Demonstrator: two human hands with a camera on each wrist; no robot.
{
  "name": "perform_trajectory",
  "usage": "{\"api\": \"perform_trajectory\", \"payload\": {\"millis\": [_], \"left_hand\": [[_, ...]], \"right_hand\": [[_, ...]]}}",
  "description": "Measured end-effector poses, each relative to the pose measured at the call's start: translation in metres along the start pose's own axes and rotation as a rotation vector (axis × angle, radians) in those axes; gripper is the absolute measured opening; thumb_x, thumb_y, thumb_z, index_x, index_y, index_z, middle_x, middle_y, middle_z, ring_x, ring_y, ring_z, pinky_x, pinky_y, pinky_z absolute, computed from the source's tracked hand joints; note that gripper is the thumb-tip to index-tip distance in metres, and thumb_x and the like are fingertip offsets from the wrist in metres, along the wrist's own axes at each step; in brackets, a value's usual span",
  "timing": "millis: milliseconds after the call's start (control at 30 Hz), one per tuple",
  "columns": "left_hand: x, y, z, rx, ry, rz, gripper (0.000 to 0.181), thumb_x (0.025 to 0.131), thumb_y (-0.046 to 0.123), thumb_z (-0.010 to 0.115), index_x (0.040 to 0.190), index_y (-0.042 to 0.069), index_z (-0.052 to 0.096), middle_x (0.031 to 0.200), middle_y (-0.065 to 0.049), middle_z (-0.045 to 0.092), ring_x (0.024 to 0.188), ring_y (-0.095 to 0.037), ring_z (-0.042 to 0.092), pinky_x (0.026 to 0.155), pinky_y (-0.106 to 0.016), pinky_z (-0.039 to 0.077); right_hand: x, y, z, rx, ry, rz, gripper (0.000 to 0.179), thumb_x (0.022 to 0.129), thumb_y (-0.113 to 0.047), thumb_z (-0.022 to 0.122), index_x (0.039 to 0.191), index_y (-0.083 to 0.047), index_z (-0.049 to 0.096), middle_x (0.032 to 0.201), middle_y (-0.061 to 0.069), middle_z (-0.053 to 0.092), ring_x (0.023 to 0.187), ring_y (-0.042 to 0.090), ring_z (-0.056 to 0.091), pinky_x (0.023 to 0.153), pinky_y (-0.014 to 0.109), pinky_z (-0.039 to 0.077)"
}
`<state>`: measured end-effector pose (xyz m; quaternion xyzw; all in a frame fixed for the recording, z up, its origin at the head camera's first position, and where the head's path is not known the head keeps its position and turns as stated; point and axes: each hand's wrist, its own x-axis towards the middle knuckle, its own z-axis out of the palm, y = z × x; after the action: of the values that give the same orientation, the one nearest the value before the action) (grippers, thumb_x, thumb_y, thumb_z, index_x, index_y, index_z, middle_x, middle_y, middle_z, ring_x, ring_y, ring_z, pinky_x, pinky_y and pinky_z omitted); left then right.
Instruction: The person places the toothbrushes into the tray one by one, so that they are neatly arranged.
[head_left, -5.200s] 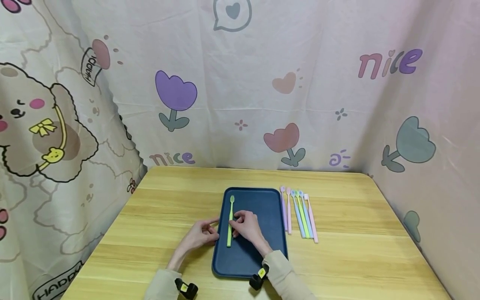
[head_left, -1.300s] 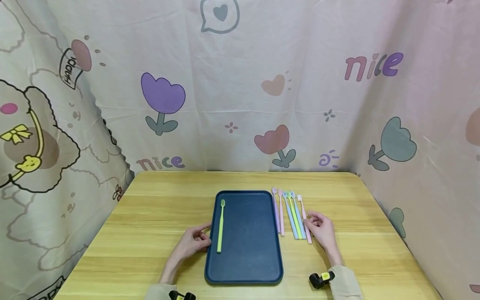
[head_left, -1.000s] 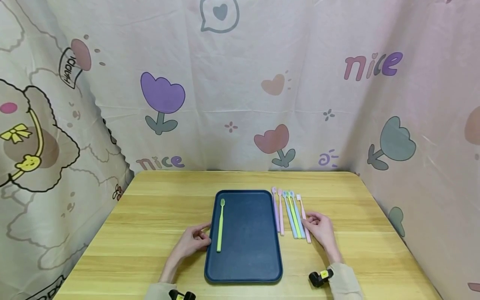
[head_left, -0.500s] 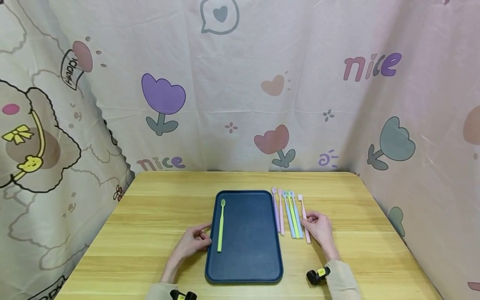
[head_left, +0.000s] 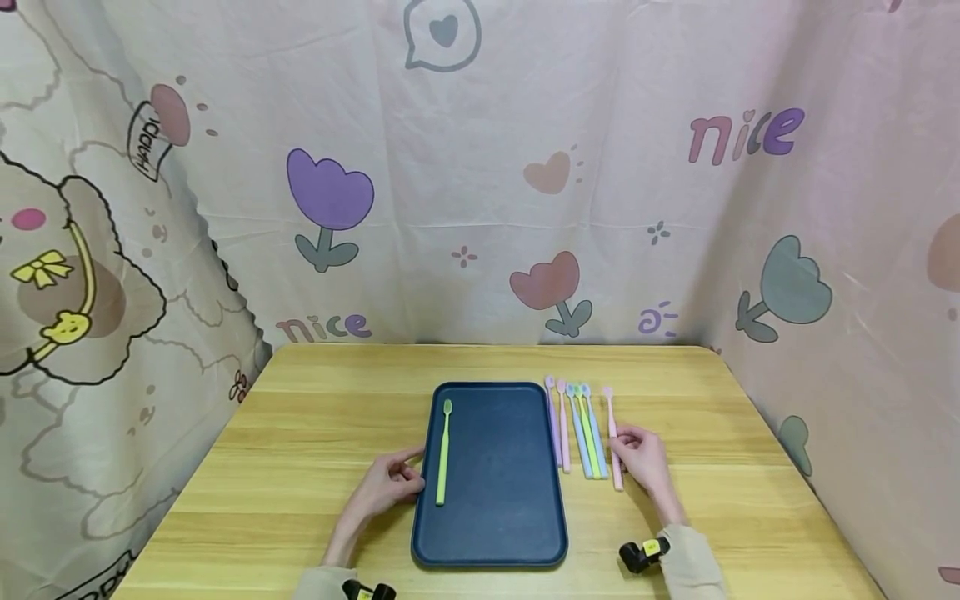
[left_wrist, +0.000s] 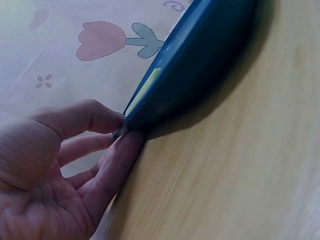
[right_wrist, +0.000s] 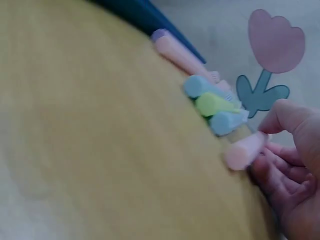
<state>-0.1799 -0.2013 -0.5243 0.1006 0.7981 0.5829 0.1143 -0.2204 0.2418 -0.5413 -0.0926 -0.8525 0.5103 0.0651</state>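
Note:
My left hand point(head_left: 384, 483) pinches the left rim of a dark blue tray point(head_left: 502, 492); in the left wrist view thumb and fingers meet at the edge of the tray point(left_wrist: 195, 75). Near that side of the tray lies a yellow-green toothbrush point(head_left: 442, 467), head toward the back. To the right, my right hand point(head_left: 641, 457) pinches the handle of a pink toothbrush point(head_left: 617, 477) between thumb and fingers. The right wrist view shows the handle end of this pink toothbrush point(right_wrist: 242, 154), apart from the blue toothbrush point(right_wrist: 225, 123) beside it.
Right of the tray, two blue toothbrushes flank a yellow-green toothbrush point(head_left: 588, 433). A second pink toothbrush point(head_left: 564, 433) and a purple toothbrush point(head_left: 553, 417) lie close along the tray's edge. A patterned curtain point(head_left: 465, 167) hangs behind the wooden table point(head_left: 300, 417).
My right hand has left the yellow-green toothbrush on the tray and gone to the outermost pink toothbrush, which has shifted right, away from the row, and turned about its length. My left hand stays at the tray.

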Motion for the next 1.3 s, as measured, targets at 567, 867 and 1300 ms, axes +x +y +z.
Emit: {"api": "perform_trajectory", "payload": {"millis": [567, 867, 1300], "left_hand": [[0.001, -0.002, 0.000, -0.008, 0.002, 0.001, 0.065, 0.085, 0.000, 0.068, 0.145, -0.012, 0.044, 0.087, -0.017, 0.069, 0.067, -0.007, 0.061, 0.062, -0.022, 0.056], [0.000, -0.001, 0.000, -0.002, 0.003, -0.008, 0.066, 0.085, 0.001, 0.068, 0.145, -0.012, 0.044, 0.086, -0.015, 0.069, 0.068, -0.008, 0.062, 0.063, -0.022, 0.057], [0.000, -0.001, 0.001, -0.009, 0.006, -0.020, 0.066, 0.086, 0.001, 0.068, 0.145, -0.012, 0.044, 0.087, -0.015, 0.069, 0.068, -0.007, 0.061, 0.064, -0.023, 0.057]], "right_hand": [[-0.014, -0.028, -0.010, 0.297, -0.207, 0.025, 0.038, 0.096, -0.001, 0.060, 0.126, 0.020, 0.053, 0.089, 0.002, 0.063, 0.067, 0.009, 0.063, 0.062, 0.024, 0.059], [-0.025, -0.056, 0.015, 0.359, -0.309, -0.001, 0.037, 0.094, 0.000, 0.060, 0.124, 0.020, 0.052, 0.090, 0.004, 0.062, 0.066, 0.012, 0.065, 0.065, 0.029, 0.062], [-0.032, -0.085, 0.065, 0.359, -0.413, -0.095, 0.033, 0.092, 0.003, 0.061, 0.118, 0.021, 0.053, 0.084, 0.006, 0.065, 0.061, 0.007, 0.064, 0.061, 0.026, 0.060]]}}
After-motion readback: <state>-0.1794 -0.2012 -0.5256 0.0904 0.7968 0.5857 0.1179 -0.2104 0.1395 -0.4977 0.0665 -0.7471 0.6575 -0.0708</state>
